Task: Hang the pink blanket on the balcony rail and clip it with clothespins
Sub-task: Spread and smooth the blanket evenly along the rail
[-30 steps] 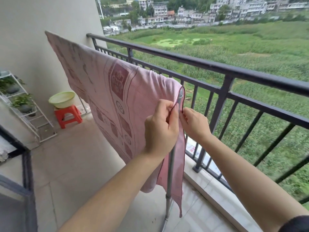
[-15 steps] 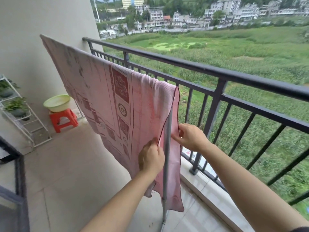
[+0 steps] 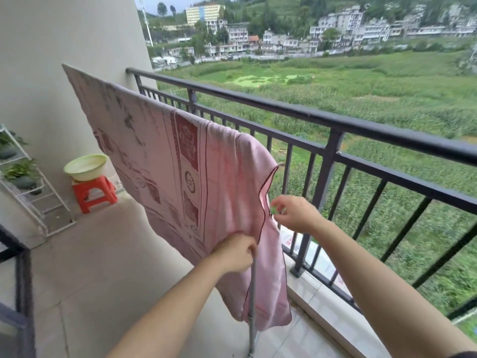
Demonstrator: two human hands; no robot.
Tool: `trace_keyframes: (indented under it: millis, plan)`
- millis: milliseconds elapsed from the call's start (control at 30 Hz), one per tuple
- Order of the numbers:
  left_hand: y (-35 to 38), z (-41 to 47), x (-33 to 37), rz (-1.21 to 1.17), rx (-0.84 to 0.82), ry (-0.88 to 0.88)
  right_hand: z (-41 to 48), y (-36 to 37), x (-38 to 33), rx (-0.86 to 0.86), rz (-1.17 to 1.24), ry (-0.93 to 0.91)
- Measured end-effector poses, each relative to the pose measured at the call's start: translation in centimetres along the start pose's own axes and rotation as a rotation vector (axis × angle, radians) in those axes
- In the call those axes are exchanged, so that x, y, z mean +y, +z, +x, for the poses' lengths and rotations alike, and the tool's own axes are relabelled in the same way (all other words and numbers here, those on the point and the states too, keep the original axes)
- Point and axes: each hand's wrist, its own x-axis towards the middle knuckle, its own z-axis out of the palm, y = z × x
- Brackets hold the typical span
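Observation:
The pink blanket (image 3: 165, 161) with dark red patterns hangs draped over a drying bar that runs from the wall toward me, just inside the black balcony rail (image 3: 296, 112). A grey metal pole (image 3: 252, 301) stands under the blanket's near end. My left hand (image 3: 236, 251) grips the blanket's dark-edged hem low down, close to the pole. My right hand (image 3: 293, 211) is just right of the hem and pinches a small green clothespin (image 3: 275, 210) between its fingers.
A pale green basin (image 3: 86, 167) sits on a red stool (image 3: 94, 193) by the wall. A white wire shelf (image 3: 28, 187) with potted plants stands at the left. A dark frame (image 3: 23, 293) is at the bottom left. Beyond the railing lie green fields and buildings.
My left hand slid down the hem from the top of the pole to low on the blanket. My right hand let go of the hem and now holds a green clothespin beside it.

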Motion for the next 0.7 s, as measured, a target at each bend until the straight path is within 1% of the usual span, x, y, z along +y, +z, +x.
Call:
trace_keyframes:
  millis: [33,67,100,133,167,200,233,267,300,333,400,467,500,600,667,700]
  plan:
    - [-0.9,0.1,-0.5,0.047,0.094,-0.042,0.1,-0.7,0.0,0.05,0.062,0.005]
    - [-2.1,0.2,-0.8,0.019,0.294,-0.081,0.2,-1.6,-0.1,0.13,0.132,0.02]
    - [-3.6,0.3,-0.9,-0.068,0.536,-0.099,0.2,-2.7,-0.3,0.227,0.225,0.035]
    - [-5.6,0.4,-0.7,-0.184,0.769,-0.096,0.2,-4.0,-0.8,0.314,0.331,0.05]
    - [-7.7,1.0,-0.4,-0.285,0.961,-0.056,0.1,-5.3,-1.4,0.373,0.449,0.046]
    - [-9.7,1.8,-0.1,-0.339,1.101,0.015,-0.1,-6.5,-2.2,0.405,0.553,0.034]
    - [-11.8,2.8,0.1,-0.335,1.187,0.091,-0.3,-7.7,-3.2,0.423,0.628,0.019]
    - [-13.7,3.9,0.2,-0.29,1.216,0.155,-0.6,-8.8,-4.3,0.434,0.683,-0.001]
    - [-15.6,5.1,0.2,-0.212,1.186,0.206,-0.8,-9.6,-5.4,0.431,0.728,-0.027]
    - [-17.3,6.4,0.0,-0.107,1.114,0.234,-0.9,-10.3,-6.5,0.423,0.754,-0.054]
    - [-19.9,8.6,-1.1,0.095,0.866,0.234,-0.9,-11.5,-8.9,0.405,0.718,-0.095]
    - [-21.4,10.2,-2.5,0.166,0.62,0.204,-0.5,-12.0,-11.2,0.384,0.588,-0.131]
    - [-22.0,10.7,-3.3,0.176,0.567,0.179,-0.2,-12.0,-12.3,0.379,0.488,-0.147]
    - [-23.6,12.1,-5.6,0.207,0.551,0.049,0.7,-11.7,-14.8,0.391,0.116,-0.174]
    - [-24.3,12.9,-6.9,0.209,0.524,-0.004,1.4,-11.5,-15.9,0.359,-0.02,-0.125]
    - [-24.5,13.2,-7.4,0.205,0.514,-0.003,1.7,-11.4,-16.4,0.337,-0.06,-0.086]
